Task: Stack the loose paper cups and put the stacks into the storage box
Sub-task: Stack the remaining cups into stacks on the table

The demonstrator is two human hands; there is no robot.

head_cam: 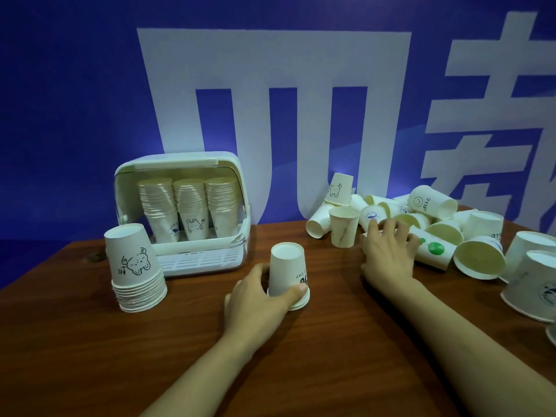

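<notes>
left hand (255, 299) fingers hold an upturned white cup stack (287, 273); right hand (388, 251) fingers spread.

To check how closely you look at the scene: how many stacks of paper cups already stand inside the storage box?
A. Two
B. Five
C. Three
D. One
C: three stacks stand side by side in the open storage box, a left stack, a middle stack and a right stack.
</notes>
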